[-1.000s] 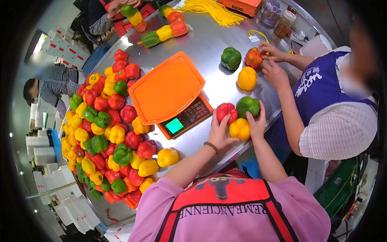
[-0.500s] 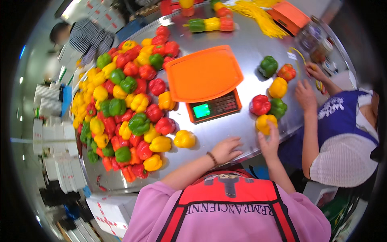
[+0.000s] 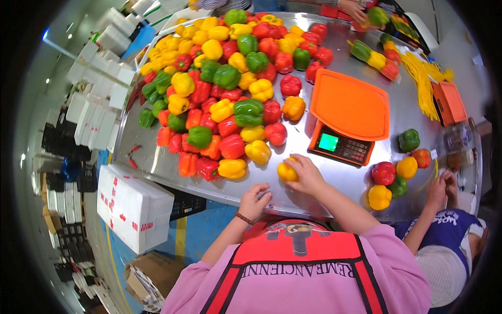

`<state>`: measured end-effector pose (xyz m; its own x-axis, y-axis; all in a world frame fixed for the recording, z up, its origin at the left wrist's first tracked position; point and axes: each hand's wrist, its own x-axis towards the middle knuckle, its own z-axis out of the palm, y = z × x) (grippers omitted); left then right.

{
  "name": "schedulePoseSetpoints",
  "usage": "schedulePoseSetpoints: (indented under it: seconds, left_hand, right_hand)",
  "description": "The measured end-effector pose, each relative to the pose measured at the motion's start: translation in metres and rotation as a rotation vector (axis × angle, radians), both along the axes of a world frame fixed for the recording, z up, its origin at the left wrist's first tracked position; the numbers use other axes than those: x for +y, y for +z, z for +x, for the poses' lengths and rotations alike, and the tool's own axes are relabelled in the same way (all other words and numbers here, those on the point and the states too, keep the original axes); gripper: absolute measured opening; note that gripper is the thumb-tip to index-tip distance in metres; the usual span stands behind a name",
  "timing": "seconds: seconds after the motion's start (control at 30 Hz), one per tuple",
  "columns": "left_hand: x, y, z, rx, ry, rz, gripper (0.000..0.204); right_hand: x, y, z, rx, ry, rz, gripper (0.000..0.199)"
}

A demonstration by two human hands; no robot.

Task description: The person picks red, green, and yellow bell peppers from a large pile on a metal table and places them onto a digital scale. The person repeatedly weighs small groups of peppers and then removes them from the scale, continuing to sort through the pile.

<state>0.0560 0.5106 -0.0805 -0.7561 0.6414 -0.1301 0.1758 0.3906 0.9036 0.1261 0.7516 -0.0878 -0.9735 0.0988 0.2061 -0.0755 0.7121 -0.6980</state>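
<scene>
My right hand (image 3: 307, 179) has its fingers round a yellow bell pepper (image 3: 287, 171) near the front of the metal table. The pepper is partly covered by the fingers. My left hand (image 3: 254, 202), with a beaded bracelet at the wrist, hovers by the table's front edge, fingers loosely bent and apart, holding nothing. Left of the right hand lies a large heap of red, yellow and green bell peppers (image 3: 228, 125). To the right, a small group of peppers includes a red bell pepper (image 3: 383, 173) and a front yellow bell pepper (image 3: 379, 197).
An orange-topped digital scale (image 3: 349, 107) stands mid-table. Yellow mesh nets (image 3: 420, 83) and packed peppers (image 3: 374, 58) lie beyond it. A co-worker's hands (image 3: 441, 189) are at the right edge; another person's hand (image 3: 353, 10) is at the far side. A white foam box (image 3: 135, 206) stands front left.
The view has swung left. My right hand has left the yellow pepper in the right-hand group and now grips the single one near the heap. My left hand has shifted left.
</scene>
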Motion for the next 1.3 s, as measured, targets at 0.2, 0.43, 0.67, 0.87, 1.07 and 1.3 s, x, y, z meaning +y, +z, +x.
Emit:
schedulePoseSetpoints:
  seconds: [0.2,0.43,0.67,0.87,1.07,1.3]
  left_hand:
    - [-0.036,-0.006,-0.017,0.046,0.202,0.044,0.027]
    - [-0.035,0.014,-0.072,0.562,0.230,-0.158,0.043]
    - [0.025,0.022,-0.144,0.723,0.034,-0.681,0.077]
    - [0.039,0.050,-0.163,0.582,-0.066,-0.800,0.082]
    - [0.018,0.088,-0.167,-0.012,0.388,0.263,0.065]
    - [0.085,0.106,-0.069,-1.029,0.012,0.843,0.068]
  right_hand:
    - [-0.020,0.017,0.075,-0.072,0.135,0.069,0.067]
    - [-0.008,0.046,0.072,-0.087,0.064,-0.040,0.067]
    - [0.002,0.048,0.069,-0.025,-0.189,-0.139,0.053]
    - [0.001,0.053,0.076,-0.085,-0.251,-0.277,0.050]
    - [0.016,0.071,0.069,-0.081,-0.277,-0.387,0.052]
    - [-0.008,0.117,-0.009,0.444,-0.132,-0.017,0.079]
